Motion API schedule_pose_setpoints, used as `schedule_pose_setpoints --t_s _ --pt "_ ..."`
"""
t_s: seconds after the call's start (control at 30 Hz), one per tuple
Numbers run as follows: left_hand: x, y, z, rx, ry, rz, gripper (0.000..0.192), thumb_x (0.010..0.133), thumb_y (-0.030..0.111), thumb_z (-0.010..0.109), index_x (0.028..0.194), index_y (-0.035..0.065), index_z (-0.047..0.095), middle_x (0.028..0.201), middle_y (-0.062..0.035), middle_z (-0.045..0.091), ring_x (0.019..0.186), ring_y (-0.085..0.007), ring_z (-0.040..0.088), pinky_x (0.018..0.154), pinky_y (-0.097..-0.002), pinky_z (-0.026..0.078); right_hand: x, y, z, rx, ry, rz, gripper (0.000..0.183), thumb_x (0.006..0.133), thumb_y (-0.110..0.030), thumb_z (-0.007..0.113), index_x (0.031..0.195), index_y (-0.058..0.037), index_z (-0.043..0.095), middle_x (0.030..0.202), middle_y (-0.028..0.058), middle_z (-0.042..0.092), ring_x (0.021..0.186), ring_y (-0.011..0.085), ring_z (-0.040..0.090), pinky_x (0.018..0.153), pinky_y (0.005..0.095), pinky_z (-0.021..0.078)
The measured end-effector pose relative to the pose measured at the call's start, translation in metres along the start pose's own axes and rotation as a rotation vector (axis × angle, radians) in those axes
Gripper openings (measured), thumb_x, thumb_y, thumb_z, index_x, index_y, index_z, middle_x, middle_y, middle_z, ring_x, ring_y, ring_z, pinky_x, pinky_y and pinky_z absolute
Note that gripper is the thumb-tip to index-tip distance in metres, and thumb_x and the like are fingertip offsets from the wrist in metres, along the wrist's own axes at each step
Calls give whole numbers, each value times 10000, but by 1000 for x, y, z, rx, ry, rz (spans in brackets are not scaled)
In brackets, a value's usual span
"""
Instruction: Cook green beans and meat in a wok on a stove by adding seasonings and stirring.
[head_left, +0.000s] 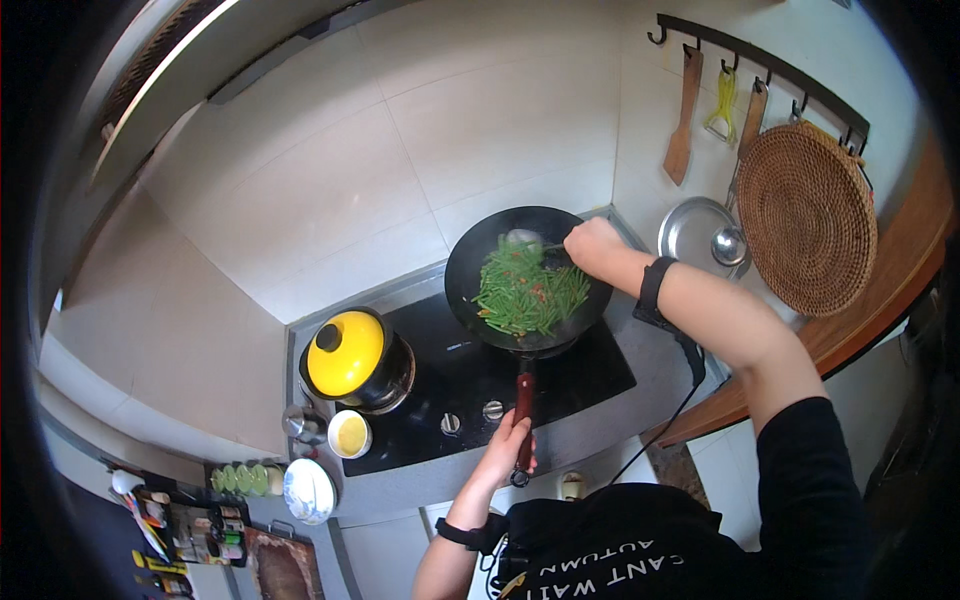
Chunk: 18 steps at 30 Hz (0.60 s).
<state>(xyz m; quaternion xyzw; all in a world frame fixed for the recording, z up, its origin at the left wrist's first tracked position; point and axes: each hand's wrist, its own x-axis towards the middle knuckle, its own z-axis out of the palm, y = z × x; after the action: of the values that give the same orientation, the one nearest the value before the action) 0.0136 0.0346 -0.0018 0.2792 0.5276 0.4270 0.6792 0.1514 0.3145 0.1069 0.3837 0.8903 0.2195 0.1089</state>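
Observation:
My left hand (510, 452) is wrapped around the reddish-brown handle (524, 394) of a black wok (469, 296) on the cooktop. Cut green beans (532, 292) with small red pieces lie in the wok, and a faint haze hangs over them. My right hand (595, 246) is over the wok's right rim, closed on the handle of a metal cooking utensil. Its rounded metal head (523, 238) rests at the far side of the beans and is partly blurred, so I cannot tell if it is a spatula or a ladle.
A dark pot with a yellow lid (345, 352) sits on the left of the black cooktop (420, 330). Near it are a white bowl of yellow contents (350, 435) and a patterned dish (309, 491). A woven tray (808, 219) and wooden spatula (682, 120) hang at right.

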Motion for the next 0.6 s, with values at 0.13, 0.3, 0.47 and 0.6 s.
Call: schedule_pose_setpoints --t_s 0.13,0.3,0.47,0.6 --pt "1 -1 -5 8 3 8 273 898 249 394 1131 119 336 653 -52 476 417 -156 484 364 -269 416 -7 2 -6 94 87 -52 153 728 -133 510 696 -109 658 749 73 648 716 210 631 604 331 486" --pt "0 0 -10 42 7 -3 297 898 246 389 1153 111 323 662 -52 478 422 -147 489 369 -269 425 -25 16 -65 -203 104 -151 115 721 -148 530 672 -116 629 649 23 611 660 187 615 558 323 451" --pt "2 1 -10 42 -6 -4 322 897 247 393 1173 104 311 667 -52 479 418 -145 489 370 -268 425 -18 -3 -73 -421 -144 -141 98 712 -165 561 706 -128 651 715 21 636 680 168 619 503 345 444" --pt "4 1 -8 43 -37 -12 347 901 243 383 1215 126 294 672 -37 485 442 -134 494 393 -254 427 -9 1 -51 -162 -156 -169 153 728 -170 565 827 -119 669 849 57 652 727 185 633 545 359 475"
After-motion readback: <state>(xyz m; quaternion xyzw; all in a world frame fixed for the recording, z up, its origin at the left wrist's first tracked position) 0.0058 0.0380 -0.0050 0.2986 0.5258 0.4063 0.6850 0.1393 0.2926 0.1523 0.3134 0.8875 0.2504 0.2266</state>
